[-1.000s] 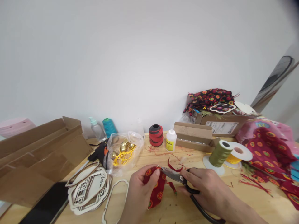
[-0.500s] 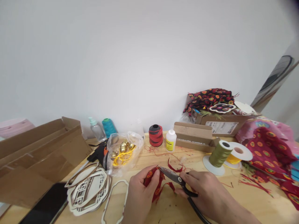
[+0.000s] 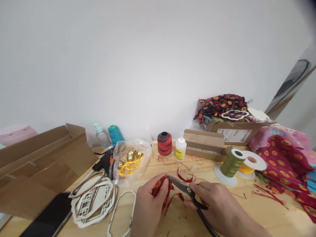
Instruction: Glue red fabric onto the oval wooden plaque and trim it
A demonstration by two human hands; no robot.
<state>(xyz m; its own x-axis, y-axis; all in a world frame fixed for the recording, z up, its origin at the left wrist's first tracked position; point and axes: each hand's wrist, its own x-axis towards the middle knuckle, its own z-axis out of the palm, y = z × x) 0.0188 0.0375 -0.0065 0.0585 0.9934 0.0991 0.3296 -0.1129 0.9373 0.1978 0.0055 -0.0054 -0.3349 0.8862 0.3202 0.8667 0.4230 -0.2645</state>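
Note:
Between thumb and fingers, my left hand [image 3: 151,200] pinches a piece of red patterned fabric [image 3: 158,186], partly hidden by the fingers. My right hand [image 3: 214,202] grips a pair of scissors [image 3: 191,194] with black handles. Their blades point left, and the tips touch the fabric's upper edge beside my left thumb. A narrow red strip [image 3: 178,196] hangs under the blades. Beyond them, a curled red scrap [image 3: 184,178] lies on the wooden table [image 3: 187,223].
Behind my hands stand a red thread cone [image 3: 164,144] and a white glue bottle [image 3: 180,149]. To the left are a bag of gold bells [image 3: 130,161], wooden frames [image 3: 93,200] and a phone [image 3: 48,217]. An olive thread spool [image 3: 232,163] and red cloth [image 3: 283,158] are right.
My right hand and the scissors' handles have shifted very slightly left. The blade tips stay at the fabric's edge, and my left hand keeps its hold.

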